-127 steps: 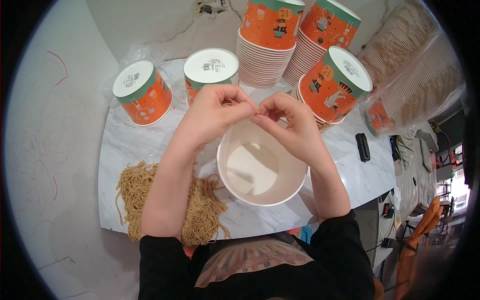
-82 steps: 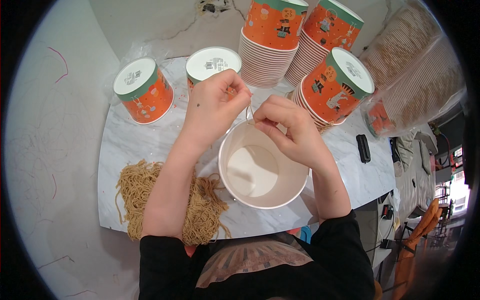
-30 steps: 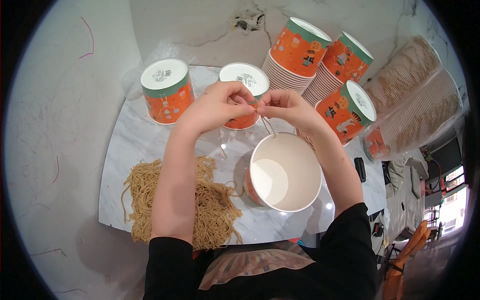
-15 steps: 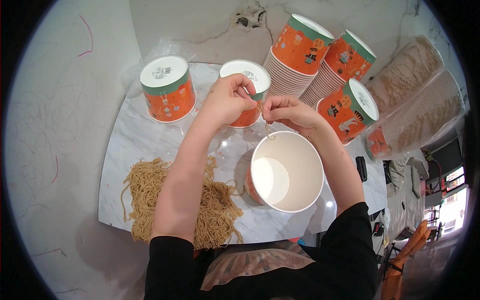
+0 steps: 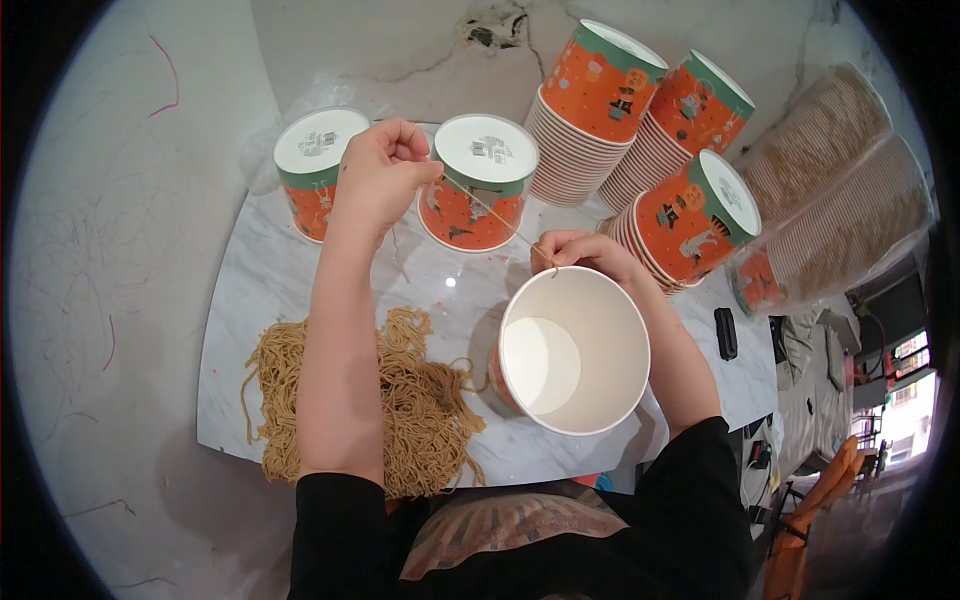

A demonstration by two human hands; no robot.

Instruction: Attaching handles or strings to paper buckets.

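A thin tan cord runs straight and taut between my two hands. My left hand pinches one end, raised over the far side of the table beside an upside-down orange and green paper bucket. At the far rim of an open paper bucket, white inside, my right hand has its fingers closed on the cord's other end. That bucket's mouth faces up and nothing lies in it. A tangled heap of tan cords rests at the near left, partly hidden under my left forearm.
Another upside-down bucket stands at the far left. Nested stacks of buckets fill the far right, with plastic-wrapped stacks beyond. A small black object lies near the right table edge. A marbled wall rises behind.
My left hand has moved left, drawing the cord out into a straight line. My right hand has come down slightly to the open bucket's far rim.
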